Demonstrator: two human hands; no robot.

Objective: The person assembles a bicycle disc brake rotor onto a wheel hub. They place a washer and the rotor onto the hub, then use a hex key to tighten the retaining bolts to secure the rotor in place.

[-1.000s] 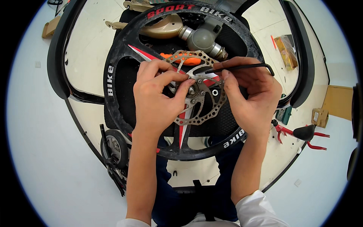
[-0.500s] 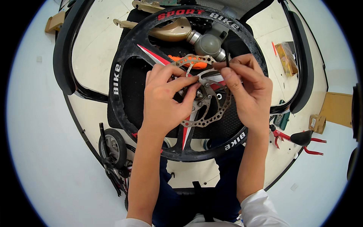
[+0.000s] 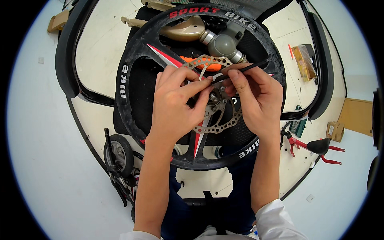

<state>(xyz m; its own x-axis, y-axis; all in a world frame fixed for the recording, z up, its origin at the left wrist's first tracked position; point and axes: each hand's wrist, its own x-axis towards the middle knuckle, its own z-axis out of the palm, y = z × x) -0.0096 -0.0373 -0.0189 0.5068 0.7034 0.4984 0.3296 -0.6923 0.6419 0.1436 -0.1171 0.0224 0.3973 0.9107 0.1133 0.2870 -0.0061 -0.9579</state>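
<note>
A black spoked wheel [image 3: 200, 163] with red and white stripes lies flat in front of me. At its middle a perforated brake disc [image 3: 218, 129] surrounds the hub [image 3: 214, 97]. My right hand [image 3: 259, 102] pinches a thin black rod, which looks like a hex key [image 3: 256, 65], slanting across the disc's upper part. The rod's lower end reaches the fingertips of my left hand [image 3: 174, 105]. Thumb and forefinger of that hand are pressed together over the disc, left of the hub; whatever small thing they hold is hidden.
Under the wheel is a black chair seat with armrests [image 3: 320, 68] on both sides. A gold and grey metal part [image 3: 186, 31] and an orange tool handle [image 3: 212, 67] show between the spokes. A small wheeled frame [image 3: 120, 156] stands left; a red fork-like part [image 3: 298, 143] lies right.
The hex key has swung from nearly upright to a flat slant, its lower end now at my left fingertips. My right hand has shifted slightly left and turned; my left hand has barely moved.
</note>
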